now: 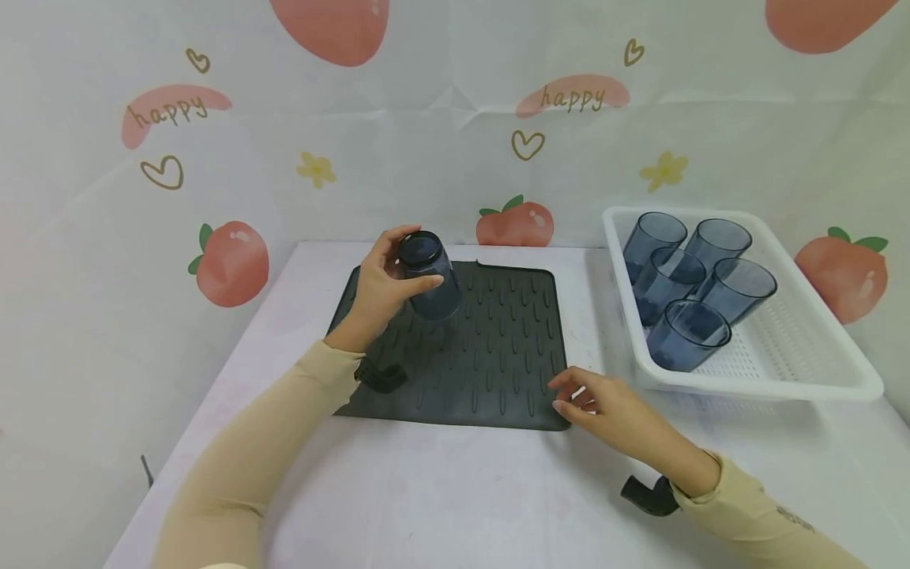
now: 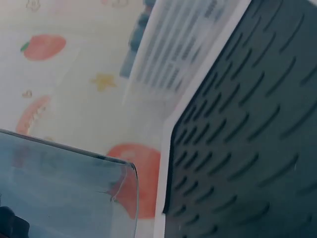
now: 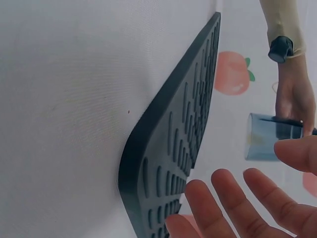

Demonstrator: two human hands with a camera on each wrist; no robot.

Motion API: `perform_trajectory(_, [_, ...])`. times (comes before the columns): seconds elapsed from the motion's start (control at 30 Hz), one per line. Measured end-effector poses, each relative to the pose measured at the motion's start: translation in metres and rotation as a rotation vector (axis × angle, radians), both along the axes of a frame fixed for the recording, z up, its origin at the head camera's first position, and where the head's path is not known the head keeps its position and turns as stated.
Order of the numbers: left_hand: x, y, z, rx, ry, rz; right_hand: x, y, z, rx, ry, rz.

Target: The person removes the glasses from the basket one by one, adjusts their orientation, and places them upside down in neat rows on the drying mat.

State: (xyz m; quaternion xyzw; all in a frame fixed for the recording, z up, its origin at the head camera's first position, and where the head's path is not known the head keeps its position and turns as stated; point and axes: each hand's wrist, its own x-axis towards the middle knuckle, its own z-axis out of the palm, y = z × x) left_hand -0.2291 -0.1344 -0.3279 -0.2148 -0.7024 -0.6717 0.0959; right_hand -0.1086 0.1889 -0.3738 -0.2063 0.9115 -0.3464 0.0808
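Observation:
A blue-tinted glass hangs upside down above the back of a dark ridged drying mat. My left hand grips it near its base, thumb across the front and fingers behind. In the left wrist view part of the glass shows at lower left, apart from the mat. My right hand is by the mat's front right corner with loosely bent fingers and nothing in it. The right wrist view shows its fingers spread, close to the mat; whether they touch it I cannot tell.
On the right stands a white plastic basket with several upright blue glasses grouped in its left part. A white table lies under everything. Behind it hangs a white backdrop with printed peaches.

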Motion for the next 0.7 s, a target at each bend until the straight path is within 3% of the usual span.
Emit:
perform_trajectory(0.43, [-0.035, -0.037, -0.002, -0.118, -0.047, 0.188, 0.001, -0.001, 0.003, -0.026, 0.015, 0.023])
perform_trajectory(0.7, [-0.053, -0.054, -0.012, -0.119, -0.141, 0.317, 0.001, -0.002, 0.0, 0.003, 0.004, 0.011])
